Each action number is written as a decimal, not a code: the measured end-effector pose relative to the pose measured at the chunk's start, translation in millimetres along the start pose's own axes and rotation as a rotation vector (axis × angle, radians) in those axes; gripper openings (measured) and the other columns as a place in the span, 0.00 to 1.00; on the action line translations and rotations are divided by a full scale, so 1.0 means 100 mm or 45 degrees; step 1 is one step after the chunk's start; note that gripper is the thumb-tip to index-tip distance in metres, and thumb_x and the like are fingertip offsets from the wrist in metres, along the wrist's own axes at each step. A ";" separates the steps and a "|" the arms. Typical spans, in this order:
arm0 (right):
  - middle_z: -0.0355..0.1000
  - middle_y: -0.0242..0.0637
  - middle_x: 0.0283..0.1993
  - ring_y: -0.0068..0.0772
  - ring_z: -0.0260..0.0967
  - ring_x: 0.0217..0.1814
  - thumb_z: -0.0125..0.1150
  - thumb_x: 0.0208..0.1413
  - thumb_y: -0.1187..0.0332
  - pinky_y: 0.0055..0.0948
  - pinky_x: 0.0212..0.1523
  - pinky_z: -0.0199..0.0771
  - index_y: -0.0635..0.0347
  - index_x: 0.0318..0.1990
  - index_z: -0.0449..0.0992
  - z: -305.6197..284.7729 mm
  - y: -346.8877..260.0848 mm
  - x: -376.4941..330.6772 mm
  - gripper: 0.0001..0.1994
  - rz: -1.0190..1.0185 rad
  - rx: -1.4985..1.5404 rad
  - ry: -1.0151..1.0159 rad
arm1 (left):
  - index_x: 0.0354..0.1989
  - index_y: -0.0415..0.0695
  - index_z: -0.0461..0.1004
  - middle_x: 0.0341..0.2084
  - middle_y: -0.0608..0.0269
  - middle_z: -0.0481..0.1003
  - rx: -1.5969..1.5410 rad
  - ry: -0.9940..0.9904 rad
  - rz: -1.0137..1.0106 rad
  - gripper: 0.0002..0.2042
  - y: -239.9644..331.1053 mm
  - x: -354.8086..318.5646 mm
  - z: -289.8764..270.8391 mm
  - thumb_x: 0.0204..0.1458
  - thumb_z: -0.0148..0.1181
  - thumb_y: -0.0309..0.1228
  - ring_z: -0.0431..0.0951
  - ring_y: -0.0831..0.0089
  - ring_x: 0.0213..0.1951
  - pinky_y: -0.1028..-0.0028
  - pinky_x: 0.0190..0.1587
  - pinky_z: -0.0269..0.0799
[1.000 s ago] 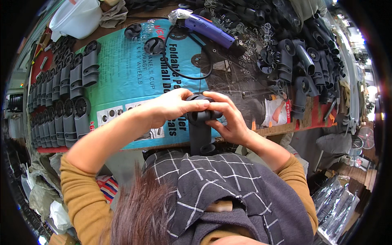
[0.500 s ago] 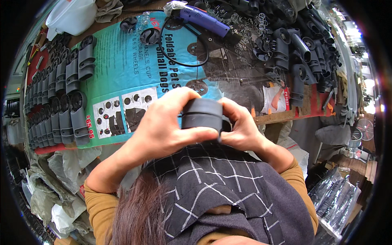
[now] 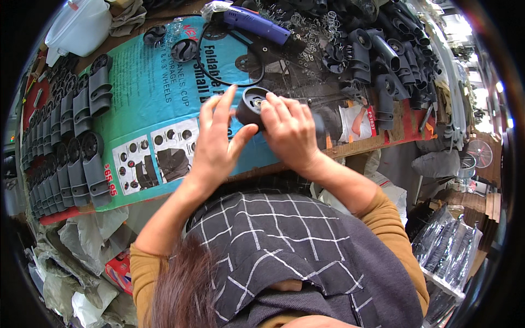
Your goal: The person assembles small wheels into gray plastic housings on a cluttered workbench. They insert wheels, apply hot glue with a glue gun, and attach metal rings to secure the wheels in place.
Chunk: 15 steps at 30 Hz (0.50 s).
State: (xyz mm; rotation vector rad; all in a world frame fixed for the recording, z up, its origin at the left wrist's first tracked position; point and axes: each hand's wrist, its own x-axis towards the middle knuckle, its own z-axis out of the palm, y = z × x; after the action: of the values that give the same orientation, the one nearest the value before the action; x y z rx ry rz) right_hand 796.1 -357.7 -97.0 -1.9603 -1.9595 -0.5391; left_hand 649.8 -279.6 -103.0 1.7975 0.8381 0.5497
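My right hand (image 3: 292,128) is wrapped round a dark plastic caster wheel fitting (image 3: 250,112). Its round end faces up and shows a slotted face with a small metal piece at the centre. A blurred end of it sticks out past the right side of that hand. Just left of the fitting is my left hand (image 3: 215,142), fingers spread and thumb close to the round end; no object shows in it. Beyond both hands lie two loose black discs (image 3: 185,50) on the blue printed sheet (image 3: 131,98).
Rows of similar dark fittings (image 3: 75,109) line the left side. A purple power tool (image 3: 257,24) with a black cable (image 3: 261,71) lies at the back. Metal springs and rings (image 3: 314,54) are scattered near a heap of black fittings (image 3: 385,54) at right. A white container (image 3: 79,27) stands far left.
Both hands have moved away from my body, over the sheet. The fitting has tipped so its round face shows. My left hand has let go and opened.
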 end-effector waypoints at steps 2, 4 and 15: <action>0.73 0.44 0.45 0.42 0.71 0.44 0.57 0.49 0.69 0.34 0.40 0.73 0.62 0.41 0.75 0.11 -0.18 -0.10 0.12 -0.145 -0.363 0.112 | 0.68 0.35 0.52 0.61 0.41 0.55 0.027 0.067 0.144 0.40 -0.09 -0.10 0.14 0.56 0.55 0.54 0.63 0.51 0.60 0.58 0.62 0.60; 0.72 0.46 0.46 0.41 0.70 0.43 0.56 0.49 0.70 0.32 0.40 0.75 0.65 0.41 0.76 0.12 -0.23 -0.16 0.13 -0.145 -0.193 0.064 | 0.65 0.32 0.55 0.59 0.39 0.58 -0.018 0.182 0.257 0.39 -0.19 -0.08 0.26 0.58 0.51 0.56 0.60 0.49 0.61 0.58 0.64 0.55; 0.76 0.33 0.34 0.18 0.70 0.34 0.61 0.60 0.67 0.21 0.34 0.72 0.66 0.46 0.78 0.24 0.39 -0.03 0.12 1.124 1.716 -0.596 | 0.46 0.39 0.71 0.46 0.49 0.69 0.061 0.153 0.297 0.29 -0.30 0.32 0.29 0.39 0.74 0.42 0.72 0.52 0.50 0.62 0.51 0.71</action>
State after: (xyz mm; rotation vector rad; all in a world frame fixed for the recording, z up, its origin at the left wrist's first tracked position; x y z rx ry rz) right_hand 836.1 -349.8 -117.8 -1.6609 -0.8296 1.2075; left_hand 682.7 -266.4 -141.7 1.9343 0.7307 0.8008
